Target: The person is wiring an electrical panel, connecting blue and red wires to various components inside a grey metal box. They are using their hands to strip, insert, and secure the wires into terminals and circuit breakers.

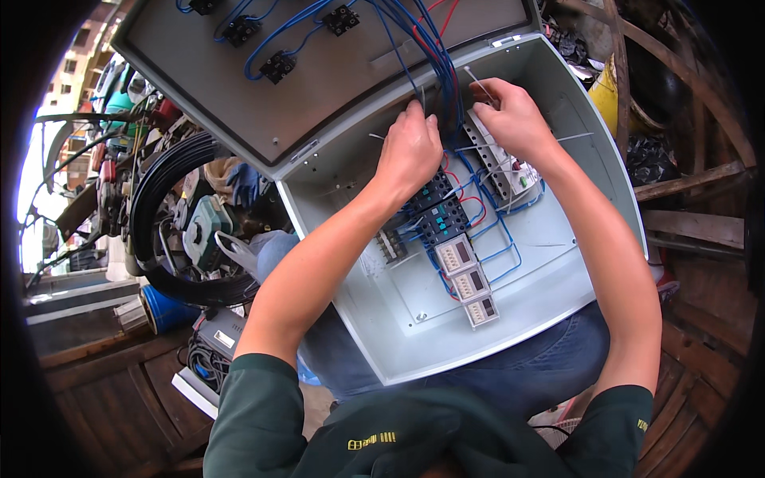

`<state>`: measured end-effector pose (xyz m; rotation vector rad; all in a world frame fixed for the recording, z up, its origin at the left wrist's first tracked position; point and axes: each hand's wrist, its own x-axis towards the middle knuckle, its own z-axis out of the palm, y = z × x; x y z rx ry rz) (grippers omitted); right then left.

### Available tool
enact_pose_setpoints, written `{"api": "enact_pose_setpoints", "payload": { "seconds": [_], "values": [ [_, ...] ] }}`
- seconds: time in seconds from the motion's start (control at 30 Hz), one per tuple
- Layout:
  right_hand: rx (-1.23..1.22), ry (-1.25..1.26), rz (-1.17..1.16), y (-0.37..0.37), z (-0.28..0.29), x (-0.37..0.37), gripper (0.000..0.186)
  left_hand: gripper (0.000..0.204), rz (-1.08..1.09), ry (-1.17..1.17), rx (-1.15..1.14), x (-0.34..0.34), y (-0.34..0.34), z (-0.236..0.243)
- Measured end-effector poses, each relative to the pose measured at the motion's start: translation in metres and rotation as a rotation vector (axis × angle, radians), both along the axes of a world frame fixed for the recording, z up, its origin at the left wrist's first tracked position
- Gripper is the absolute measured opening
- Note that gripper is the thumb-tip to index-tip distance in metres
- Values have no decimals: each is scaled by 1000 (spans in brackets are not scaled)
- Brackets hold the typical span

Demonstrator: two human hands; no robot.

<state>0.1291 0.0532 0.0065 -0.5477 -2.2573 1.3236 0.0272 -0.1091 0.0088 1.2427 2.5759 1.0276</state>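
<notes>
An electrical enclosure box [550, 263] lies across my lap, its lid tilted back. My left hand [410, 147] is pinched closed inside the box, left of a bundle of blue wires [449, 95]; what its fingertips hold is hidden. On the bundle's other side my right hand [514, 119] is closed on a thin white cable tie [478, 82], whose end sticks up past the fingers. Below my hands stand black contactors [442, 219], a row of white modules with small dark windows [468, 283] and a white perforated device [510, 179]. Thin pale ties protrude around the wiring.
The lid [335, 88] carries black switch blocks [279, 67] joined by blue wires to the box. A coil of black cable [151, 211] and a clutter of tools lie to the left. Wooden frames [693, 179] and a yellow drum [607, 99] stand at the right.
</notes>
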Motion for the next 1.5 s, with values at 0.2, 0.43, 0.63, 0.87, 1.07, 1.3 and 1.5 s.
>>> {"api": "enact_pose_setpoints", "payload": {
  "seconds": [0.2, 0.43, 0.63, 0.87, 1.07, 1.3, 1.5],
  "values": [
    [203, 119, 173, -6, -16, -39, 22, 19, 56, 281, -3, -26, -4, 1],
    [293, 112, 338, -3, -20, -62, 21, 20, 19, 410, -133, -35, -1, -1],
    [-19, -62, 260, -3, -13, -61, 23, 26, 37, -55, 146, -51, 2, -29],
    [19, -174, 292, 11, -12, -45, 21, 28, -94, -213, 222, -50, 2, -49],
    [63, -218, 264, 5, -3, -46, 21, 21, -191, -130, 139, -57, 4, -53],
    [130, -208, 313, 6, 3, -48, 21, 19, -189, -279, 192, -51, 14, -45],
    [102, -155, 282, 5, -8, -52, 21, 12, -309, -400, 222, -56, 15, -45]
  ]
}}
